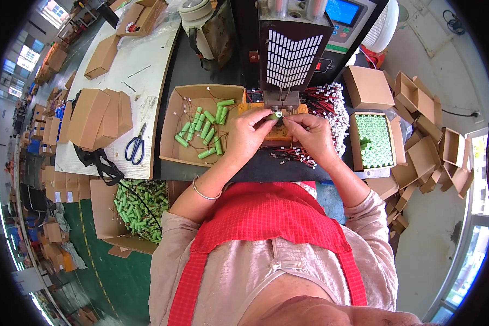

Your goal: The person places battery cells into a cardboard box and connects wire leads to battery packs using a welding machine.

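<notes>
My left hand [249, 133] pinches a small green battery cell [276, 116], its end turned up under the electrodes of a spot-welding machine [292, 54]. Close beside it, my right hand [312, 136] has its thumb and fingers pressed together at the cell's end, on what looks like a thin wire lead; the fingers mostly hide it. Behind and beside my right hand lies a heap of red and black wire leads [337, 117] with white connectors. Left of my left hand, a shallow cardboard box [171, 146] holds several green cells with wires attached.
A box of upright green cells [357, 161] stands at the right. Scissors [136, 146] and folded cartons [95, 119] lie on the white table. Below left sits a large carton [106, 223] full of wired cells. Empty boxes [418, 157] pile up at the right; a jug [196, 24] stands behind.
</notes>
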Demonstrator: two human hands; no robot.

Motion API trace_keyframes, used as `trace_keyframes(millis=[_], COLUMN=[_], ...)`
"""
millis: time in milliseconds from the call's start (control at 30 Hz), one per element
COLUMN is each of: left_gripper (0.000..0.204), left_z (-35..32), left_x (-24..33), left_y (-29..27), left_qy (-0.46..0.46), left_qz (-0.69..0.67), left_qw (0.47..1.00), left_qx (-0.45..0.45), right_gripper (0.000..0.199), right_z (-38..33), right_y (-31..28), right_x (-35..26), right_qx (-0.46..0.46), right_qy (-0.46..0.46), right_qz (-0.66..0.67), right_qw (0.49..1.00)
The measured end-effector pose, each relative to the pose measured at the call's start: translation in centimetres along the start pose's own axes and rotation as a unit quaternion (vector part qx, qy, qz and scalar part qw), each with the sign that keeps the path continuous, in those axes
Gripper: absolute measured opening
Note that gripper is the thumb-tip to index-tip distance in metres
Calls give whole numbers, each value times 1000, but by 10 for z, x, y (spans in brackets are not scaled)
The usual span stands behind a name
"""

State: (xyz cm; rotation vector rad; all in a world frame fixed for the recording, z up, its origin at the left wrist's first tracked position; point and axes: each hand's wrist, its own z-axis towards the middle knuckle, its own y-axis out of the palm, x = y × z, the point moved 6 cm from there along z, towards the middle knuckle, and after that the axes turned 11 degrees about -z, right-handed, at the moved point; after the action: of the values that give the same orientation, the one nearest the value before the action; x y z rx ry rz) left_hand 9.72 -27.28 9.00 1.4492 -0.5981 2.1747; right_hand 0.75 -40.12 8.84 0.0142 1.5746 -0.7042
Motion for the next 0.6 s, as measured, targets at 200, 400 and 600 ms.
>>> trace_keyframes(millis=[200,400,600], left_gripper=[19,18,37], left_z=[2,-1,-9], left_x=[6,-7,19], left_y=[2,2,-57], left_qy=[24,5,97], left_qz=[54,17,166], left_qw=[998,1000,973], left_qx=[-4,19,123], right_gripper=[15,17,26], right_z=[5,1,-23], right_y=[-3,-6,-99], right_x=[-2,0,16], right_qx=[25,27,111], right_qy=[-40,-49,-76], right_qz=[-39,-23,-193], right_qw=[998,998,972])
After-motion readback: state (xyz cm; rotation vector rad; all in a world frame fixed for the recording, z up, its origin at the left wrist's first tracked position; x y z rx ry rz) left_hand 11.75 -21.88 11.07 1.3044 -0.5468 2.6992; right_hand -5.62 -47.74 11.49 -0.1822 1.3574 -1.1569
